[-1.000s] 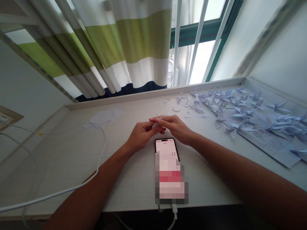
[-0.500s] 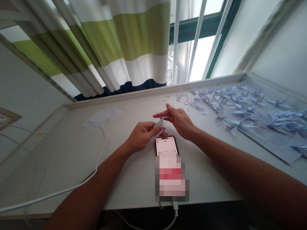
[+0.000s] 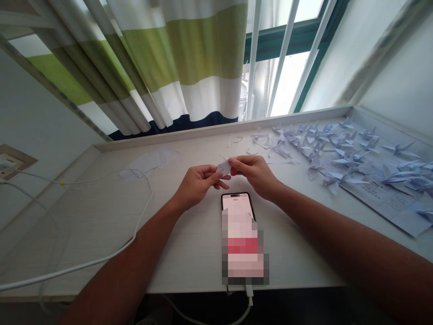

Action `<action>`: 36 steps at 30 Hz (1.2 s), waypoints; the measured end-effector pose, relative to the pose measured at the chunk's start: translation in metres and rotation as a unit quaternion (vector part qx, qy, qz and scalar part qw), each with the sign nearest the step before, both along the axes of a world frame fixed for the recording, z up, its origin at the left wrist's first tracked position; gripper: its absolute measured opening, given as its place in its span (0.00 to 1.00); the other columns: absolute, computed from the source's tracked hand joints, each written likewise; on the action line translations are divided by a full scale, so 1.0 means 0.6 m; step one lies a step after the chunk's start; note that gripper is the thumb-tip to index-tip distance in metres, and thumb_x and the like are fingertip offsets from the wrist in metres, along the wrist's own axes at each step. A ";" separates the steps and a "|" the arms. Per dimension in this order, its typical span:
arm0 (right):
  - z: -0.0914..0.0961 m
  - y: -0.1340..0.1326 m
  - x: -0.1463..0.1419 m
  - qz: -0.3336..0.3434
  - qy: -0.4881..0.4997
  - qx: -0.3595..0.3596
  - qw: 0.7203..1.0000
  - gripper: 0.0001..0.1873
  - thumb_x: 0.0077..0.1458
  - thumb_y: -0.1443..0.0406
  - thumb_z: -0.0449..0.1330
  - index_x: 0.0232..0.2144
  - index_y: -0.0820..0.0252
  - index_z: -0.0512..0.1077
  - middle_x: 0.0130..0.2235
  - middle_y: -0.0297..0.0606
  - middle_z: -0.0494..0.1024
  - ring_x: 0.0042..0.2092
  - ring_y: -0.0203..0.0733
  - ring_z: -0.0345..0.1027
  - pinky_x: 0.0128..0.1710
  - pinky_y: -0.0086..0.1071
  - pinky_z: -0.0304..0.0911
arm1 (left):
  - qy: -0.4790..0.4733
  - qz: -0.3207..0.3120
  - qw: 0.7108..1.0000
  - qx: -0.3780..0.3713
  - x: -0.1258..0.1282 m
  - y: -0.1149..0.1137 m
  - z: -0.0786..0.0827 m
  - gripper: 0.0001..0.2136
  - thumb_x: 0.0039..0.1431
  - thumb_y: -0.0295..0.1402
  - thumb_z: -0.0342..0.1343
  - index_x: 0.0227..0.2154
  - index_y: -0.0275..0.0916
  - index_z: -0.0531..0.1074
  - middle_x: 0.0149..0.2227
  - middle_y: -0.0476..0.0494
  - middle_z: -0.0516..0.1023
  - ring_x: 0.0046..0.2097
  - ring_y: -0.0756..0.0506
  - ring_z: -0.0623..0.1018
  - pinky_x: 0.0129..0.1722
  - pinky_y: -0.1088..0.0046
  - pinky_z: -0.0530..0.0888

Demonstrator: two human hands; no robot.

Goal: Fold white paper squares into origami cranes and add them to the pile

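Note:
A small folded piece of white paper is held up between my two hands, a little beyond the phone's top end. My left hand pinches its near left side between thumb and fingers, with the lower fingers loosely stretched beneath. My right hand grips the paper's right edge with thumb and forefinger. Below the hands a phone lies face up on the white table, its lit screen partly pixelated.
Many folded paper cranes crowd the right side, some over a printed sheet. Flat paper sheets lie at the back left. A white cable loops over my left forearm; another plug enters the phone. A curtain hangs behind.
My right hand has come down and left from above the paper, and now pinches its edge. The paper has tilted flatter. The whole view has shifted slightly.

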State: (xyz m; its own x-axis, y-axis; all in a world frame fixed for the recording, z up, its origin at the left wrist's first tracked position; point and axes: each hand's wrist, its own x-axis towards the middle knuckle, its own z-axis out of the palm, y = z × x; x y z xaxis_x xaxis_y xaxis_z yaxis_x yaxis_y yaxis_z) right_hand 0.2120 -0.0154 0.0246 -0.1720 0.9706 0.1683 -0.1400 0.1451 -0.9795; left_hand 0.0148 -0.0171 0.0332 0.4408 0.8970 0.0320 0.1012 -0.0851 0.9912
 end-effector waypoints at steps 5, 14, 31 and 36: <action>-0.009 0.011 0.012 -0.027 -0.038 -0.043 0.998 0.16 0.48 0.55 0.72 0.24 0.62 0.78 0.27 0.37 0.77 0.32 0.38 0.69 0.40 0.37 0.65 | 0.009 0.053 0.998 -0.021 -0.007 0.014 -0.015 0.18 0.56 0.46 0.67 0.38 0.34 0.77 0.34 0.37 0.86 0.31 0.43 0.84 0.32 0.70 0.74; -0.015 0.021 0.026 -0.063 -0.182 -0.001 0.981 0.13 0.54 0.58 0.66 0.25 0.62 0.78 0.27 0.37 0.77 0.31 0.39 0.67 0.35 0.36 0.61 | 0.028 0.075 0.996 -0.025 -0.026 0.028 -0.023 0.17 0.54 0.40 0.69 0.42 0.35 0.78 0.31 0.40 0.85 0.35 0.43 0.84 0.36 0.70 0.73; -0.035 0.038 0.040 0.091 -0.444 0.289 0.843 0.09 0.65 0.65 0.60 0.37 0.58 0.82 0.42 0.42 0.83 0.44 0.47 0.72 0.48 0.41 0.65 | 0.352 0.047 0.893 0.275 -0.036 0.038 -0.029 0.08 0.62 0.32 0.57 0.40 0.40 0.79 0.35 0.44 0.80 0.39 0.42 0.77 0.40 0.66 0.72; -0.032 0.034 0.040 0.096 -0.462 0.292 0.832 0.11 0.65 0.67 0.59 0.36 0.59 0.82 0.43 0.43 0.83 0.45 0.49 0.72 0.49 0.43 0.65 | 0.321 0.083 0.888 0.319 -0.064 0.046 -0.014 0.11 0.60 0.24 0.54 0.42 0.40 0.79 0.44 0.42 0.81 0.50 0.40 0.76 0.50 0.62 0.74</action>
State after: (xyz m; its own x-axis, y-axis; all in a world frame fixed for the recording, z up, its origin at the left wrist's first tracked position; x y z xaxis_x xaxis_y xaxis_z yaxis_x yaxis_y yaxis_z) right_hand 0.2358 0.0050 0.0056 -0.6328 0.7089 0.3115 0.5582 0.6964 -0.4511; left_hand -0.0237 0.0106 0.0250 0.4150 0.8410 0.3472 0.6915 -0.5395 0.4803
